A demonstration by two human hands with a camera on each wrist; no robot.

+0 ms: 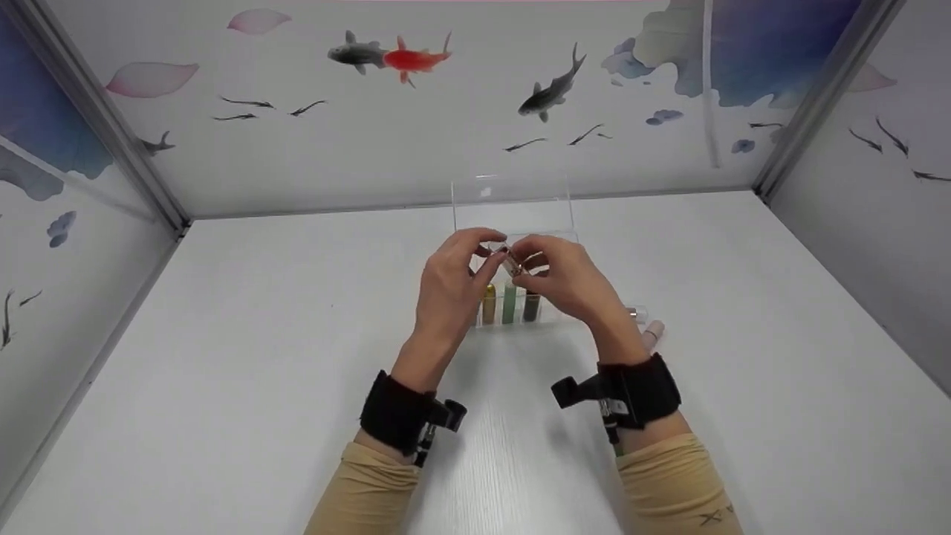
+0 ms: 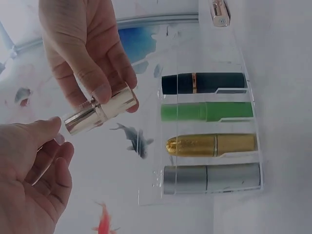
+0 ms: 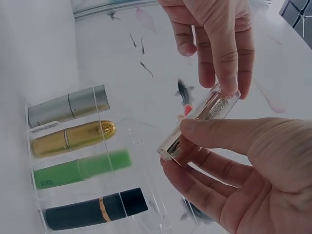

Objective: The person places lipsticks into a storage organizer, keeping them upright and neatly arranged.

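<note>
Both hands hold one shiny gold lipstick tube (image 1: 513,264) with a clear end, above a transparent holder (image 2: 260,170). My left hand (image 1: 449,282) pinches the clear end between thumb and fingers, as the right wrist view shows. Around the gold end, the thumb and fingers of my right hand (image 1: 568,276) grip the lipstick tube (image 3: 183,134). In the holder stand a silver tube (image 3: 68,108), a gold tube (image 3: 73,138), a green tube (image 3: 83,168) and a black tube with a gold band (image 3: 92,209), side by side in slots.
A pale pink tube (image 1: 654,334) and a clear-ended tube (image 1: 637,313) lie on the white table (image 1: 297,357) right of the holder, partly behind my right forearm. A transparent panel (image 1: 454,208) rises behind the holder. Printed walls (image 1: 461,134) enclose the table's back and sides.
</note>
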